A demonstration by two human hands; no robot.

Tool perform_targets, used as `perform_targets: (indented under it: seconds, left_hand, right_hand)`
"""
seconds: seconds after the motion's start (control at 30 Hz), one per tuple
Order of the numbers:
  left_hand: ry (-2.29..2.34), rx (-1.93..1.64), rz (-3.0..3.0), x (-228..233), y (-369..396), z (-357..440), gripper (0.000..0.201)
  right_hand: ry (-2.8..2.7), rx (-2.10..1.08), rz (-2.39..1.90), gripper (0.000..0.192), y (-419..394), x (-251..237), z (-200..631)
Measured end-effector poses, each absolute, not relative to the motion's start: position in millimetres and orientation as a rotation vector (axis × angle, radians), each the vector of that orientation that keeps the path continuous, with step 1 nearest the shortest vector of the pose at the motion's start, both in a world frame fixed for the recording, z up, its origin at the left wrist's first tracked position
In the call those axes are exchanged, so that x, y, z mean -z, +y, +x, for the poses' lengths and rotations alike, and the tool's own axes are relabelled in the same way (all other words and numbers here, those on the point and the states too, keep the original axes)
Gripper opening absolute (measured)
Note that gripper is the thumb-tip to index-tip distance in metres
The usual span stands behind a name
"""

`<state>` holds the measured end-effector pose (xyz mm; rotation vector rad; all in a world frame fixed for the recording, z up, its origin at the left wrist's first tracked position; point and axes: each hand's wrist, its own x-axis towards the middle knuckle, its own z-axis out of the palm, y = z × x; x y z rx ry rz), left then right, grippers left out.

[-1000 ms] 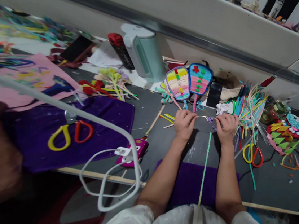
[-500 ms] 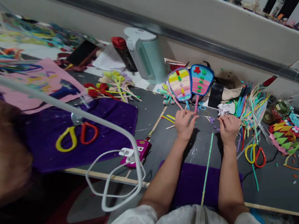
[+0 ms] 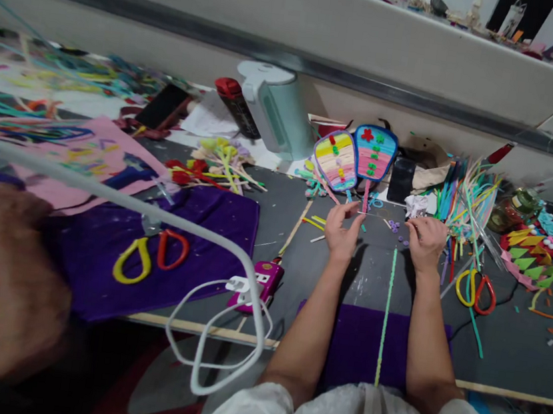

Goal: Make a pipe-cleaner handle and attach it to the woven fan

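My left hand (image 3: 342,235) pinches a thin wire (image 3: 369,214) between thumb and fingertips. Opposite it, my right hand (image 3: 426,244) is also closed in a pinch at the wire's other side; the middle stretch is too fine to follow clearly. Between my forearms a light green fuzzy stem (image 3: 388,308) runs from the tabletop down toward my body, over a purple cloth (image 3: 358,341). Small purple pieces (image 3: 393,227) lie between my hands. Beyond them, two fan-shaped craft pieces (image 3: 336,157) in striped colours lean near the wall.
Scissors (image 3: 485,295) and a bundle of colourful stems (image 3: 472,197) are on the right. On the left are a purple power strip (image 3: 267,283), a white cable (image 3: 198,352), more scissors (image 3: 133,262) and another person's arm (image 3: 19,289). A pale kettle (image 3: 280,113) stands behind.
The wire looked straight and taut between my hands; now its middle is hard to see. My hands stay nearly in place. The view has shifted slightly, and the other person's arm has moved a little.
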<state>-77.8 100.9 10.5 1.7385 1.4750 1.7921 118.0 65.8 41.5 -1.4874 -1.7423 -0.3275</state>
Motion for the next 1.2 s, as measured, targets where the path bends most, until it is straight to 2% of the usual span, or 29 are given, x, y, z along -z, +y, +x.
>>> perform_targets:
  seconds: [0.37,0.6,0.83,1.0,1.2]
  left_hand:
    - [1.417,-1.885,1.547,-14.1,97.4,-73.9,0.022]
    - [1.43,-1.878,1.676,-14.8,94.9,-71.8,0.019]
    - [1.575,-1.845,1.841,-11.9,95.4,-75.8,0.026]
    - [1.567,-1.751,2.117,-10.5,94.5,-75.8,0.015]
    - [1.575,-1.745,2.153,-10.9,94.6,-75.9,0.012]
  right_hand:
    - [-1.71,0.369,-1.51,0.017,65.6,-39.7,116.6]
    - [-1.702,0.413,-1.502,0.017,64.3,-41.4,115.7]
    - [-1.757,0.381,-1.49,0.016,62.6,-42.7,115.8]
    - [-1.767,0.37,-1.486,0.015,63.6,-41.6,115.7]
    - [-1.76,0.398,-1.481,0.016,63.9,-40.3,115.6]
